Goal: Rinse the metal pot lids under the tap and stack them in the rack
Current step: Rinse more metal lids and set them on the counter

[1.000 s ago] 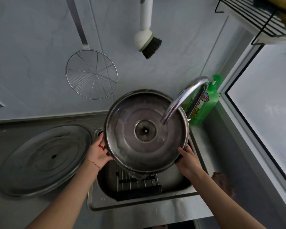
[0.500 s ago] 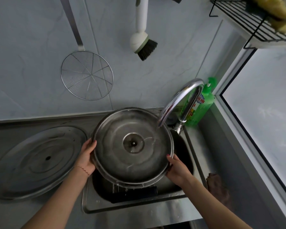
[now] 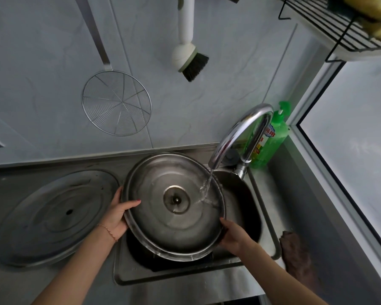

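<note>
L hand (image 3: 116, 216) & R hand (image 3: 233, 236) clamped on lid (image 3: 163, 221) rim under tap (image 3: 240, 133) stream

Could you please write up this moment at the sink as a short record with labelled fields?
held item: metal lid, tilted over the sink
left hand: grips the lid's left rim
right hand: grips the lid's lower right rim
tap: running, water lands on the lid's right side
second lid: lies flat on the counter, left of the sink
on the wall: wire skimmer, dish brush
behind the tap: green soap bottle
</note>
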